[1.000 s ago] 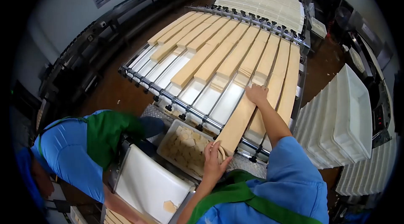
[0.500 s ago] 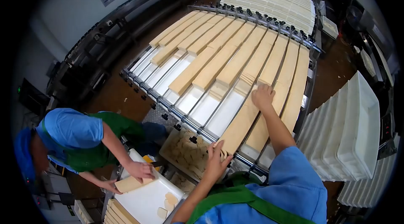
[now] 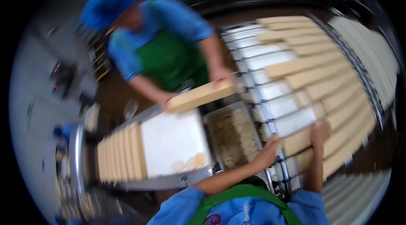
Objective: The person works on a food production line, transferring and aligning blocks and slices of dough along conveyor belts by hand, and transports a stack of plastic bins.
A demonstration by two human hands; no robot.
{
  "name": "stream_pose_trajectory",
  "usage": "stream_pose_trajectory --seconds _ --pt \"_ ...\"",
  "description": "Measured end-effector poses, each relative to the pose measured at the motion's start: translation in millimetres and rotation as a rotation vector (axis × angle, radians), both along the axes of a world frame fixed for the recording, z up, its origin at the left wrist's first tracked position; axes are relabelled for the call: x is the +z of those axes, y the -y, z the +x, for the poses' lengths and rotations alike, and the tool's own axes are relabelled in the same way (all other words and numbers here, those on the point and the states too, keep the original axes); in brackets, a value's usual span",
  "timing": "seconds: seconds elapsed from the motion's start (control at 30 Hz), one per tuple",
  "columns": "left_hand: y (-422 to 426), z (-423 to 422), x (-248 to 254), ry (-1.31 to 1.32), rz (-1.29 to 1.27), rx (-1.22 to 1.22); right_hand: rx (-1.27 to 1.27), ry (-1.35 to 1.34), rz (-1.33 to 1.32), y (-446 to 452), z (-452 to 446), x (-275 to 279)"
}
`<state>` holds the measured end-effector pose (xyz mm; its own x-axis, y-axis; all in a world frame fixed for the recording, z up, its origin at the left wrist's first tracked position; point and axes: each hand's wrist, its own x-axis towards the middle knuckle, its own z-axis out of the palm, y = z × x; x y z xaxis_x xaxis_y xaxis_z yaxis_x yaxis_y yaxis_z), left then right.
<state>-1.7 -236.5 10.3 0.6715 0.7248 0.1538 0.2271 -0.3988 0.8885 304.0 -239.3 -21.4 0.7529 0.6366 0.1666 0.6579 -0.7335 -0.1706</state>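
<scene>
Long pale stacks of thin round-edged slices lie in lanes between metal rods on the white sloping table. One stack in a near lane has my left hand at its front end, fingers curled against it. Farther up the same stack, my right hand rests at its other end, fingers bent round it. Motion blurs both hands. Across from me a co-worker holds another long stack in two hands, above a white surface.
A bin of loose slices stands between the table and the white surface. Several stacks lie side by side at the left. A few loose slices lie on the white surface. White trays are at the lower right.
The view has swung left. The co-worker has gone from bending over the white surface to holding a stack raised above it. My hands remain at the two ends of their stack.
</scene>
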Motion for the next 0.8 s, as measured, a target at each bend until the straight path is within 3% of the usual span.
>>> stream_pose_trajectory --seconds 0.03,0.07,0.13,0.2,0.27,0.37,0.4,0.47,0.53,0.67,0.73,0.8 --pt "-1.7 -4.3 -6.0 0.044 -0.019 0.032 -0.004 0.0 -0.009 -2.2 -21.3 21.3" --pt "-3.1 -12.5 -11.4 0.093 -0.034 0.062 0.003 0.086 -0.104 -4.4 -16.7 5.0" --pt "-3.7 -39.0 2.6 0.09 -0.135 0.155 0.019 -0.015 -0.093 -8.7 -37.7 17.5" --pt "-6.8 -64.3 -3.8 0.147 -0.049 0.257 -0.007 0.006 -0.254 -18.7 -73.0 40.3" --pt "-9.4 -97.6 3.0 0.13 -0.055 0.376 0.079 0.064 -0.172 -27.6 -82.9 11.1" --pt "-14.7 -154.6 -4.8 0.104 0.041 0.544 0.426 0.104 0.046 -49.1 -92.5 -25.4" --pt "-11.6 -175.8 5.5 0.059 -0.048 0.635 0.512 0.128 0.069 -52.4 -122.1 -12.1" --pt "-9.4 -222.7 -18.7 0.053 0.043 0.8 0.69 0.089 0.169 -70.1 -147.5 -29.2" --pt "-1.6 -275.4 -35.4 -0.001 0.057 1.013 0.737 -0.094 0.061 -78.6 -205.1 -3.3" --pt "33.7 -400.1 -67.1 -0.274 0.088 1.506 0.953 -0.01 0.075 -99.9 -288.7 -31.3" --pt "56.8 -459.5 -71.5 -0.564 -0.118 1.68 1.009 -0.064 -0.022 -109.6 -333.5 -26.5" --pt "79.6 -501.8 -64.6 -0.674 -0.162 1.826 1.032 -0.14 -0.103 -110.4 -391.4 -14.8"
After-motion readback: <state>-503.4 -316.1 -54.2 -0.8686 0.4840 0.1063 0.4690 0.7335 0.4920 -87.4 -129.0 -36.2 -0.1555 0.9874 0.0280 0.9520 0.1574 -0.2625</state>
